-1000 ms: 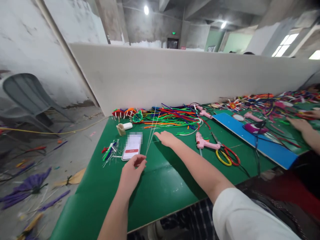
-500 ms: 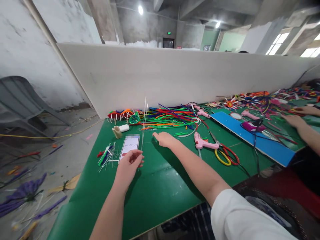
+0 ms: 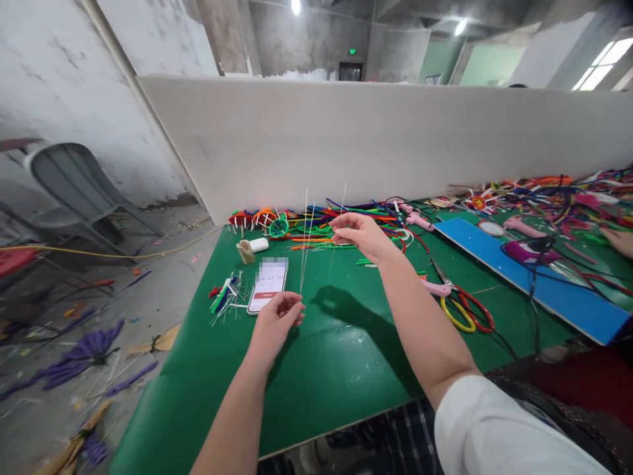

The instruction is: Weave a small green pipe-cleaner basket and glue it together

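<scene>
My left hand (image 3: 277, 323) pinches a few thin pale wires (image 3: 307, 244) that stand nearly upright above its fingertips, just right of a phone (image 3: 268, 285) lying on the green table. Held up over the table, my right hand (image 3: 363, 235) has thumb and fingers closed on a single thin wire (image 3: 344, 196), which sticks out above and below the fingers. Behind that hand lies a heap of coloured pipe cleaners (image 3: 316, 232). A small bundle of wires and coloured pieces (image 3: 225, 298) rests left of the phone.
Scissors (image 3: 459, 307) with red and yellow handles lie to the right, beside a partly hidden pink glue gun (image 3: 435, 287). Farther right are a blue board (image 3: 524, 280) and a co-worker's hand (image 3: 618, 241). A white panel (image 3: 346, 138) borders the table's back.
My right hand has risen from the tabletop and now holds a thin wire upright. My left hand keeps its wires. The whole view has shifted slightly, so the table appears farther right.
</scene>
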`<state>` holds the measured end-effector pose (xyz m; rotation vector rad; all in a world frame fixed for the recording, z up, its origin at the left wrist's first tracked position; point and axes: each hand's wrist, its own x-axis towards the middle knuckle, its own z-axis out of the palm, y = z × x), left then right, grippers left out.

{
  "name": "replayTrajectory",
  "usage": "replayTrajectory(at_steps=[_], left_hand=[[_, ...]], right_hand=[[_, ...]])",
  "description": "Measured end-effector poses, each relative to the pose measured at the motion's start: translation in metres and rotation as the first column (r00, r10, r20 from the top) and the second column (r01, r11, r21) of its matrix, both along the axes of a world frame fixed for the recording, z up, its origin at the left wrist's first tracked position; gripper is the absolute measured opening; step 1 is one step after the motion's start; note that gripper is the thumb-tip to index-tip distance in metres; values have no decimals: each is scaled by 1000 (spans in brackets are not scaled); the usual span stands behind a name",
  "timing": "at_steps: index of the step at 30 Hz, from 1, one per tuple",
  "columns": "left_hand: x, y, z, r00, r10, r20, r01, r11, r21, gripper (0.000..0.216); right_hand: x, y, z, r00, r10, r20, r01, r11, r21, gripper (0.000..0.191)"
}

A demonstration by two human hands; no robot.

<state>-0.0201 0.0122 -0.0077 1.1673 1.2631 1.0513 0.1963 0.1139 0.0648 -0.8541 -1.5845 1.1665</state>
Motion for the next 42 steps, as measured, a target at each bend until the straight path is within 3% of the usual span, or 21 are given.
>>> replayTrajectory(at_steps=[3, 7, 16, 23, 28, 42], left_hand=[[1, -1, 0, 1000, -4, -15, 5, 1000, 27, 29], [1, 0, -2, 998, -3, -56, 8, 997, 75, 28], [-1, 2, -10, 995, -18, -101, 31, 991, 129, 25], [-2, 2, -11, 990, -30, -139, 48, 990, 132, 23], [-3, 1, -9, 987, -29, -160, 52, 989, 142, 23], [1, 1, -9, 994, -89, -58, 92, 995, 46, 28]], right_hand=[[-11, -3, -3, 993, 65, -100, -79, 987, -142, 21], [-21, -4, -7, 986, 123, -110, -146, 961, -237, 19], [-25, -10, -5, 973, 215, -88, -231, 938, -260, 17], [-26, -10, -6, 980, 194, -43, -199, 953, -230, 15], [-23, -5, -8, 997, 83, 3, -80, 974, -211, 17], [-30, -2, -15, 989, 16, -149, -49, 975, -217, 23]])
